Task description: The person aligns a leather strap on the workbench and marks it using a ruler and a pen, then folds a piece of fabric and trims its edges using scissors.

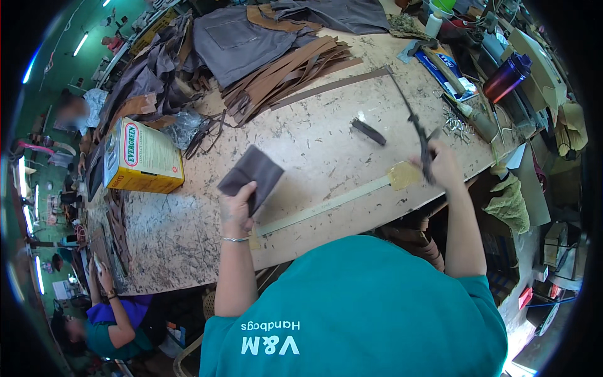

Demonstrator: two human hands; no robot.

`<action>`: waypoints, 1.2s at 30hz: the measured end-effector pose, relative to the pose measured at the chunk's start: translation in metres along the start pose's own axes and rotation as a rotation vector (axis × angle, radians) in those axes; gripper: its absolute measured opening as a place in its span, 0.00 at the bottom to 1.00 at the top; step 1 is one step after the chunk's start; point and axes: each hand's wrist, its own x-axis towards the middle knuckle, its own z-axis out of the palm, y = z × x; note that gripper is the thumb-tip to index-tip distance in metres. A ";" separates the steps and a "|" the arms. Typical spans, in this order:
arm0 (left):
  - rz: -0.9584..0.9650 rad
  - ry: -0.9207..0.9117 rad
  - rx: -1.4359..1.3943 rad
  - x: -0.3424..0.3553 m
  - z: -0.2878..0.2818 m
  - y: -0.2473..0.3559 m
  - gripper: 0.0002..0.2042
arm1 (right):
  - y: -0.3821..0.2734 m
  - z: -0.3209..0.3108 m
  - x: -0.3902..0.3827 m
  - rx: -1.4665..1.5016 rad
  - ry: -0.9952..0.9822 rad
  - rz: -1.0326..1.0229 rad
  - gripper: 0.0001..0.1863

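Observation:
My left hand (237, 206) grips a folded-looking dark brown leather piece (252, 174), thumb on top, just above the table. On the right, my right hand (443, 164) is closed round the handles of long dark scissors (417, 129). Their blades point away from me, toward the end of a long brown leather strip (333, 87). Between my hands lies a small dark block-like piece (369, 132). Nearer to me, a pale measuring strip (323, 206) runs along the table, with a yellowish patch (404, 175) at its right end.
A yellow and white can (143, 157) stands on the worn table (188, 232) at left. Brown strips (282, 75) and dark leather (242, 41) are heaped at the back. A purple-red bottle (506, 77) and metal clips (457, 122) sit right. Another person (113, 327) works at lower left.

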 end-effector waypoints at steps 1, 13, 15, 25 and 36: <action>0.050 0.020 -0.019 0.003 -0.009 0.001 0.16 | -0.003 -0.008 0.014 -0.137 0.019 0.099 0.20; 0.063 0.128 0.005 -0.008 -0.024 0.007 0.16 | -0.010 -0.014 0.072 -0.568 0.182 -0.238 0.22; 0.043 0.111 -0.007 -0.007 -0.019 0.007 0.15 | 0.011 0.019 0.101 -0.472 0.273 -0.653 0.23; 0.011 0.136 -0.118 -0.020 -0.032 0.007 0.16 | -0.017 0.094 0.151 0.418 -0.135 0.029 0.06; 0.067 0.269 -0.206 -0.060 -0.057 0.025 0.16 | -0.263 0.265 0.127 -0.041 -0.499 -0.750 0.17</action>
